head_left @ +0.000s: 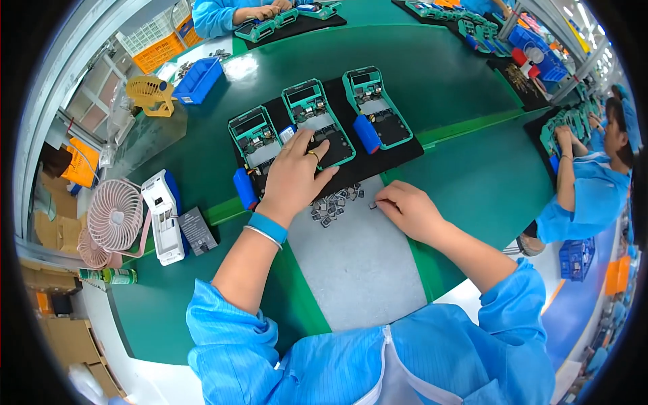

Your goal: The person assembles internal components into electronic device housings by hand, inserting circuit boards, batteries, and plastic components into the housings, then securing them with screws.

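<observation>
Three teal-framed device housings with circuit boards inside lie in a row on a black mat (418, 143): a left housing (260, 145), a middle housing (312, 101) and a right housing (371, 101). My left hand (293, 172) rests over the middle one, fingers spread, hiding part of it. Blue battery-like packs hang by the left housing (244, 187) and the right one (366, 133). Below the mat lies a loose heap of small dark square pieces (331, 207). Right of that heap, my right hand (408, 210) pinches one small square piece (372, 205) at its fingertips, low over the grey sheet.
At left stand a pink fan (116, 214), a white device shell (162, 216), a grey card (197, 231), a yellow fan (150, 96) and a blue bin (199, 79). A co-worker's hands (263, 12) work across the table; another person (594, 175) sits at right.
</observation>
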Tool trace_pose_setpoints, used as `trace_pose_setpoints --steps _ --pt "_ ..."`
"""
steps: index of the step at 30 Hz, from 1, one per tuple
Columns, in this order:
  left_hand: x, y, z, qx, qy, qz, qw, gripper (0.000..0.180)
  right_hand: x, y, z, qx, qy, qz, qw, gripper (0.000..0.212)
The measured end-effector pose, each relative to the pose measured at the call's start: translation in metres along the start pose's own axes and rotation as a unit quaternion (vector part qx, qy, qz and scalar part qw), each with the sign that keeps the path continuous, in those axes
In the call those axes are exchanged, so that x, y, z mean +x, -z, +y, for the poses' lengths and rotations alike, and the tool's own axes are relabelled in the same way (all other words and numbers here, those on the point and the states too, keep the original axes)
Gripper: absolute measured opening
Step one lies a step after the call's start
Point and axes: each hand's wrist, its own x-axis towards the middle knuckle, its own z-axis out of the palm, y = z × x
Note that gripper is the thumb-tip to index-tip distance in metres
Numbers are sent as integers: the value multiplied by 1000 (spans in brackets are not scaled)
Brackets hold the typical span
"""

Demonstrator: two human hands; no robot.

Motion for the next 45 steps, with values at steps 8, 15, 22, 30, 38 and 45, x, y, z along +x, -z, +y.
trace_pose_setpoints --steps 8,15,22,30,38,45 --pt "37 -4 37 -65 -9 -2 998 52 13 -4 -3 -129 91 -87 984 19" --pt "75 -61 56 7 -45 -14 999 59 21 9 2 -139 172 -149 964 18" --pt "75 -64 44 6 -55 -36 998 55 32 26 1 -188 217 -220 933 20" --pt "67 -65 39 -2 -42 7 999 54 16 36 20 -180 228 -195 937 16" --pt "69 -64 42 1 -34 5 999 54 14 41 10 -250 320 -148 902 16" --pt "66 -64 45 -5 -28 10 1000 54 43 57 11 -227 328 -199 895 9"
